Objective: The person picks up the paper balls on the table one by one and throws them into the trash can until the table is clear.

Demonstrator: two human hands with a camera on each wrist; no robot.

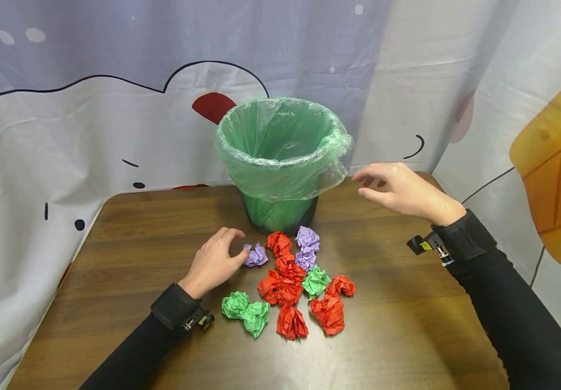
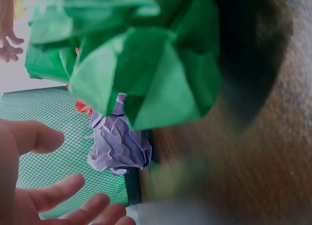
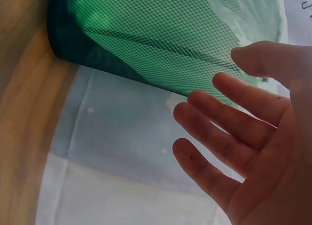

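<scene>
My left hand (image 1: pixel 214 262) hovers just left of a crumpled purple paper ball (image 1: pixel 256 255), thumb and fingers spread apart. In the left wrist view a gap shows between those fingers and the purple ball (image 2: pixel 119 144). A green paper ball (image 2: pixel 146 73) fills the top of that view. To the right of the bin, my right hand (image 1: pixel 397 189) is raised with relaxed fingers and holds nothing. The mesh wastebasket (image 1: pixel 277 211) has a translucent green bag (image 1: pixel 280 181) folded over its rim. It stands at the back of the table.
Red paper balls (image 1: pixel 287 290) lie clustered before the bin, with two purple ones (image 1: pixel 307 244) beside them. Green paper balls (image 1: pixel 255 317) lie front left, another green ball (image 1: pixel 316 282) among the reds. The wooden table (image 1: pixel 397 325) backs onto a printed curtain (image 1: pixel 90 135).
</scene>
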